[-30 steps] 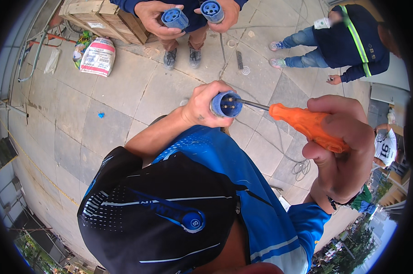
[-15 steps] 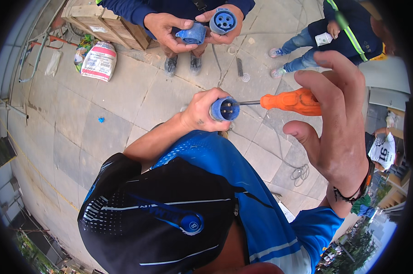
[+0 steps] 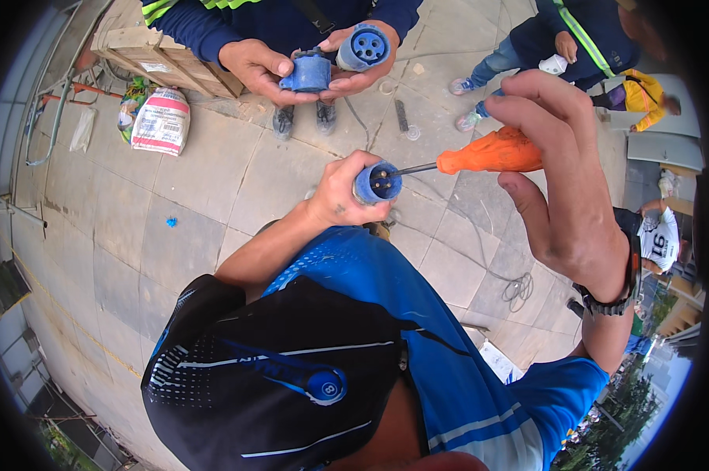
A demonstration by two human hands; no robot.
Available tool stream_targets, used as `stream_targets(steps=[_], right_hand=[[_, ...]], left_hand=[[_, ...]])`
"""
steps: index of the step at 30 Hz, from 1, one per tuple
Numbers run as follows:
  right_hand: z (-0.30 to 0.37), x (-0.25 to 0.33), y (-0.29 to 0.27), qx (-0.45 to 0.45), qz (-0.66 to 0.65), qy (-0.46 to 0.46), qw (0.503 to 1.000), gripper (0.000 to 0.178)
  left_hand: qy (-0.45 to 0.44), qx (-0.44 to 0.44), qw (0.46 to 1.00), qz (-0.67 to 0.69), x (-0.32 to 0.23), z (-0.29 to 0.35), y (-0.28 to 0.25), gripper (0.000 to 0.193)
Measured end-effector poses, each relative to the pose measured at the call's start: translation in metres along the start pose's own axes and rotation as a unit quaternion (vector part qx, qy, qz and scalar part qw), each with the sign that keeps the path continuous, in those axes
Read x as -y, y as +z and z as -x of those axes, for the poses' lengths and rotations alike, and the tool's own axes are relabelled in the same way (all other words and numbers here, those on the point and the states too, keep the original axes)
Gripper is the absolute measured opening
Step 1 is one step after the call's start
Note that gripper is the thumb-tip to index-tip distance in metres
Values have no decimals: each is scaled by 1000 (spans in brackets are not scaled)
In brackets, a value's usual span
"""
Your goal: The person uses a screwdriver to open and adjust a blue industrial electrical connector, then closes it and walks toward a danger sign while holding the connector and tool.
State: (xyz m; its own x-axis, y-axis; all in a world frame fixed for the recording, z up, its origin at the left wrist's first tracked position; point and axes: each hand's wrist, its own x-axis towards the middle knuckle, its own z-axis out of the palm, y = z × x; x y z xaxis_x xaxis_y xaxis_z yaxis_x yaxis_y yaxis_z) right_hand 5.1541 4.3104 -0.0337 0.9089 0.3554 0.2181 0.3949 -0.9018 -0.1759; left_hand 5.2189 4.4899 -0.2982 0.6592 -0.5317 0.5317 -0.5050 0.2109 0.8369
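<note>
In my left hand point(image 3: 342, 188) I grip a blue round industrial plug point(image 3: 364, 185), its open end with metal pins turned to the right. A screwdriver point(image 3: 488, 151) with an orange handle reaches into that opening; its tip is at the pins, though the exact contact is too small to tell. The handle's end lies at the curled fingers of my right hand point(image 3: 570, 173), with the thumb held apart below. Across from me, another person's hands hold a blue socket point(image 3: 368, 47) with round holes and a second blue connector piece point(image 3: 307, 72).
A wooden crate point(image 3: 166, 59) and a printed sack point(image 3: 160, 122) stand at the far left. Cable point(image 3: 517, 292) lies coiled on the tiled floor point(image 3: 291, 161). A person with a white cup point(image 3: 554, 64) stands at the far right, and others are farther off.
The plug and screwdriver have shifted slightly left in view, the tip staying in the plug. My right hand's fingers have shifted around the handle. The other person's connector pieces sit a little farther left.
</note>
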Motion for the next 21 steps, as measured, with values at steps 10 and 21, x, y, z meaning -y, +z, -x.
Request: stream_targets(steps=[10, 21], right_hand=[[1, 0, -12, 110, -68, 36, 991, 59], [1, -2, 11, 7, 1, 16, 1000, 27]], left_hand=[[-13, 14, 1000, 15, -2, -3, 1, 42], [-45, 7, 999, 1, 3, 4, -1, 40]])
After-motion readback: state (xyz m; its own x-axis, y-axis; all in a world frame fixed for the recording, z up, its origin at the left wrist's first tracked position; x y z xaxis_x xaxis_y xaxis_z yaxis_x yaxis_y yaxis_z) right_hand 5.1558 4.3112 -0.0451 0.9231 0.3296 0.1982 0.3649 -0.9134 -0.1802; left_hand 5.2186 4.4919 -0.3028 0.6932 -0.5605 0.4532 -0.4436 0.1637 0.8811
